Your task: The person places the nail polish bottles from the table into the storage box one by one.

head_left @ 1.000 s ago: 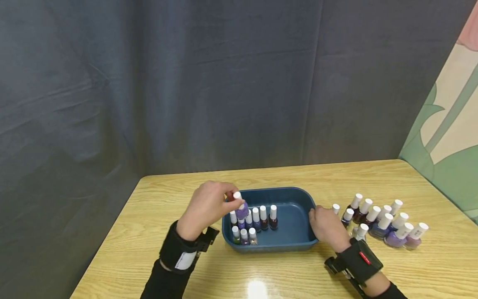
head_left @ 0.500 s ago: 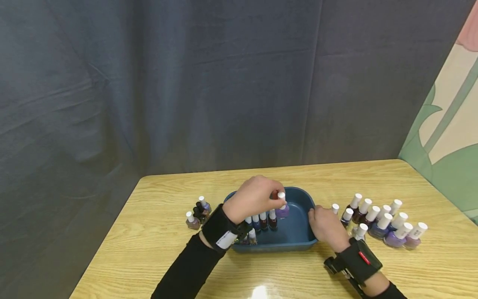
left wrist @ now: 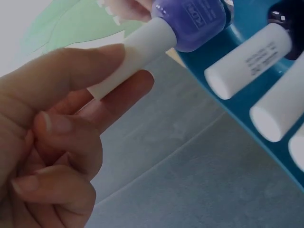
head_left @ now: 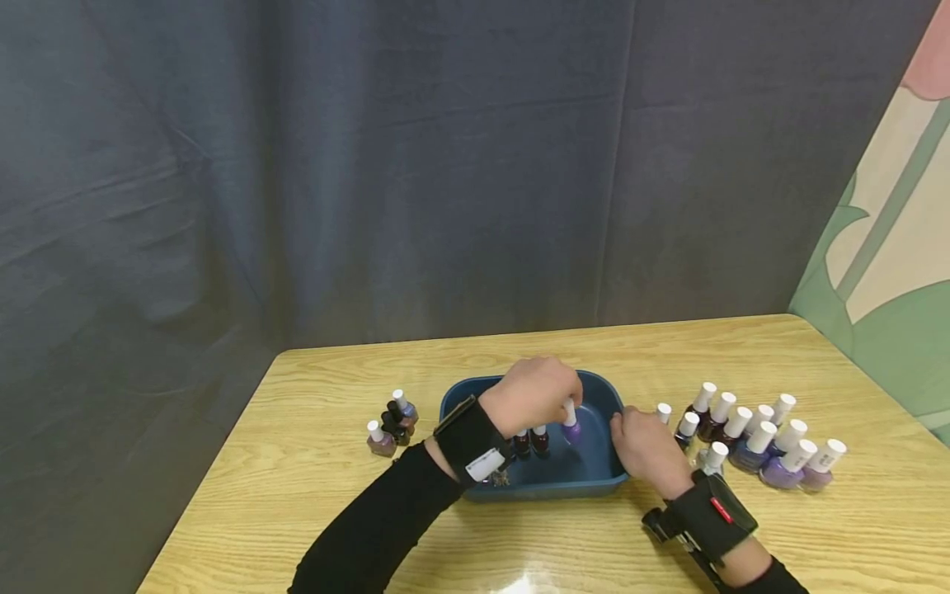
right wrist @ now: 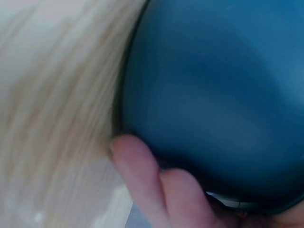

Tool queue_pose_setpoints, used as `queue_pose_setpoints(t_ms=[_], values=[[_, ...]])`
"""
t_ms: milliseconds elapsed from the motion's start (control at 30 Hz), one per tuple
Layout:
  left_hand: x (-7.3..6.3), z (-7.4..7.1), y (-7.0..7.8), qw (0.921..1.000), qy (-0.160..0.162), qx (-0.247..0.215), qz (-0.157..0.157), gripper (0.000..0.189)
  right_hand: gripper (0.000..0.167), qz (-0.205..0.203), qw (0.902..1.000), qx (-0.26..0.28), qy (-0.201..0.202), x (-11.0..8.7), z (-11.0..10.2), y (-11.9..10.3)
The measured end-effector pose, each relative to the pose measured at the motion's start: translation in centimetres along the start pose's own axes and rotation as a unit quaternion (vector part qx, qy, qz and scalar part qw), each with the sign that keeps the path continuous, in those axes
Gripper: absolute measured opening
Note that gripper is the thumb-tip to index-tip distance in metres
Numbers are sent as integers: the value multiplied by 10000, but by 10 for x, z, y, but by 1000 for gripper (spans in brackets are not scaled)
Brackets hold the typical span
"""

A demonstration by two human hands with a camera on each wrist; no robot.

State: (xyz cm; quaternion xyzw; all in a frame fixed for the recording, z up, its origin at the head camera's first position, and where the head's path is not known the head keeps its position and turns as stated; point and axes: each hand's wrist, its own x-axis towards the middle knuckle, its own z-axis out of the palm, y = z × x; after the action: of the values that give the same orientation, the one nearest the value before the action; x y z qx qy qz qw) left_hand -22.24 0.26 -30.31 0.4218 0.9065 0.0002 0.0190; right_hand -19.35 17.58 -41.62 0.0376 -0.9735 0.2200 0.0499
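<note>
My left hand [head_left: 536, 394] pinches the white cap of a purple nail polish bottle [head_left: 571, 429] between thumb and fingers, over the right half of a blue plastic bin [head_left: 545, 491]. Seen from the left wrist, the bottle's purple glass [left wrist: 192, 21] points away from the hand, and its other fingers curl inward. Dark nail polish bottles [head_left: 539, 443] stand in the bin just left of it; the hand and wrist strap hide others. My right hand [head_left: 649, 450] grips the bin's right end, fingers [right wrist: 137, 168] against its outer wall.
Right of the bin, beyond the right hand, several white-capped nail polish bottles [head_left: 755, 445] stand grouped on the wooden table [head_left: 356, 528]. A small cluster of bottles [head_left: 393, 425], some black-capped, stands to the left. A dark curtain [head_left: 445, 165] hangs behind the table.
My left hand has carried the purple nail polish bottle rightward from the bin's left end and lowered it into the right half. The right hand keeps its hold on the bin.
</note>
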Motion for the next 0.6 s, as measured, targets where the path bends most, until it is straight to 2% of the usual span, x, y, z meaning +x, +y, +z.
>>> queue_pose_setpoints(t_ms=[233, 600], values=[[3, 9, -5, 9996, -247, -84, -77, 19, 30, 68, 9999, -10, -89, -1, -1, -1], [6, 20, -11, 9983, -303, 469, -145, 18, 30, 48, 9999, 25, -140, -1, -2, -1]])
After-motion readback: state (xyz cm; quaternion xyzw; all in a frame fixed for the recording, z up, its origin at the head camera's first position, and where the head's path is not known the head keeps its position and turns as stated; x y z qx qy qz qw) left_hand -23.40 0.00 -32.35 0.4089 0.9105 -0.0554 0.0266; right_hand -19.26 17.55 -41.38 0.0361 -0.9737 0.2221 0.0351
